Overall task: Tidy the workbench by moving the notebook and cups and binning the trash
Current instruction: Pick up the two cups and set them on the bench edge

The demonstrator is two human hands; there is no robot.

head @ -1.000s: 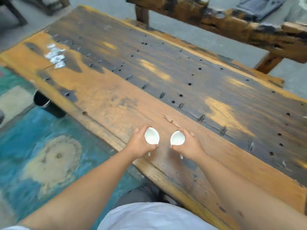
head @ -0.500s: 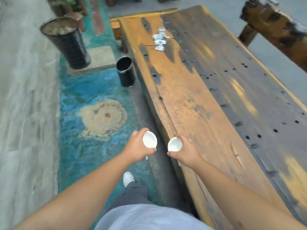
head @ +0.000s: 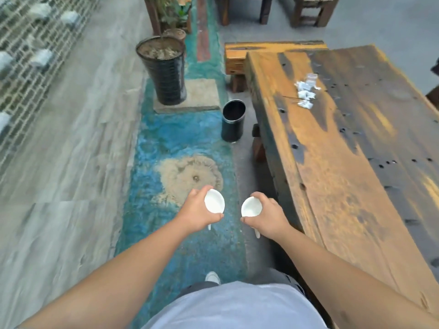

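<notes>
My left hand (head: 198, 213) grips a small white cup (head: 214, 201), and my right hand (head: 267, 216) grips a second white cup (head: 251, 207). Both are held over the floor, left of the long wooden workbench (head: 332, 176). Crumpled white paper trash (head: 305, 91) lies near the bench's far end. A small black cylindrical bin (head: 233, 119) stands on the floor beside the bench's left edge. No notebook is in view.
A tall dark planter (head: 164, 70) filled with soil stands on a stone slab beyond the bin. The floor has a painted blue strip (head: 166, 143), with grey planks to its left. Wooden stools (head: 311, 10) stand at the far end.
The cups have left the bench top and now hang over the floor to its left. My view has swung left along the bench, bringing the bin, planter and trash into sight.
</notes>
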